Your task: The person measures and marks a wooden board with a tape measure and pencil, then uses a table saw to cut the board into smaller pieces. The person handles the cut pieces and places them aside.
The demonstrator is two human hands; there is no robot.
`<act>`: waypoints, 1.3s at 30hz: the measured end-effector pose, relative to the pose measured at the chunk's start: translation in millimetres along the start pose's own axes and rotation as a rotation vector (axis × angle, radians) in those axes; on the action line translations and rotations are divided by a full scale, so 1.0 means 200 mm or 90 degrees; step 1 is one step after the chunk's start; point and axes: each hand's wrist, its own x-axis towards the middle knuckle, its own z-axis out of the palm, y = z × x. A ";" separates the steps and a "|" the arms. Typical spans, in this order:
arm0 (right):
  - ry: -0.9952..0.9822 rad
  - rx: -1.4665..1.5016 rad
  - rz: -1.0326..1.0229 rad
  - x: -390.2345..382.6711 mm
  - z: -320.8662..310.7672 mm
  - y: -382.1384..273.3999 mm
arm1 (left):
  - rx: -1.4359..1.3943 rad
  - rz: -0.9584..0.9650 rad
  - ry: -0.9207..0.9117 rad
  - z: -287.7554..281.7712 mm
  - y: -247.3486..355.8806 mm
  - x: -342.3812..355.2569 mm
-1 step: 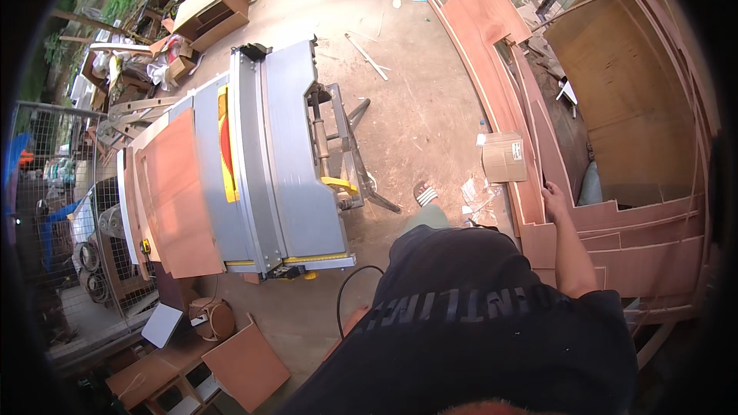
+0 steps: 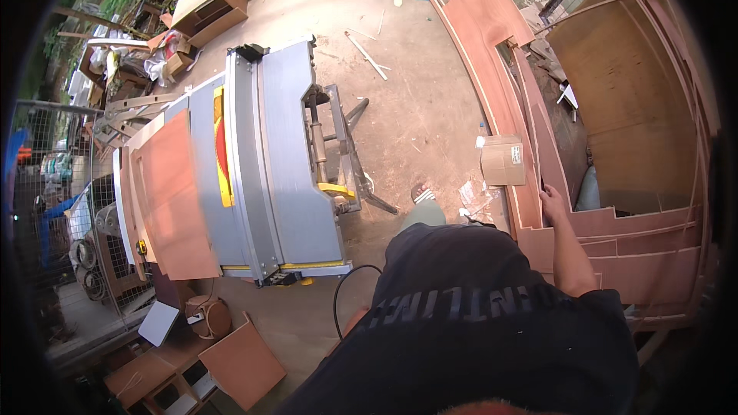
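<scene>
My right hand (image 2: 551,206) is at the inner edge of a reddish plywood piece (image 2: 526,184) on the right, its fingers curled. A small dark bit shows at the fingertips, too small to name. Just beyond the hand, a cardboard box (image 2: 503,160) sits on the plywood. Cut plywood strips (image 2: 646,221) lie to the right of my wrist. Of my left arm only a sliver of skin (image 2: 354,320) shows beside my black shirt; the fingers of that hand are hidden.
A grey table saw (image 2: 296,154) with a yellow and red blade guard (image 2: 223,146) stands left, bearing plywood sheets (image 2: 175,200) and a tape measure (image 2: 141,247). A black cable (image 2: 338,292) loops near my side. A tall brown panel (image 2: 626,100) leans at right.
The view has shifted very slightly. My right hand stays at the plywood edge.
</scene>
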 end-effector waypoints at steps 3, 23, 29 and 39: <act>-0.095 -0.183 0.028 0.13 -0.06 0.06 | 0.003 0.009 -0.029 0.11 0.23 0.10; -0.158 -0.554 -0.428 3.38 0.50 -3.54 | -0.729 -0.220 0.313 -0.86 3.08 -0.21; -0.200 -0.440 -0.577 3.31 1.34 -4.94 | -0.695 -0.151 0.836 -1.50 3.60 -0.08; -0.521 -0.805 -0.551 2.81 2.94 -4.85 | -0.520 -0.524 0.921 -2.34 3.74 0.06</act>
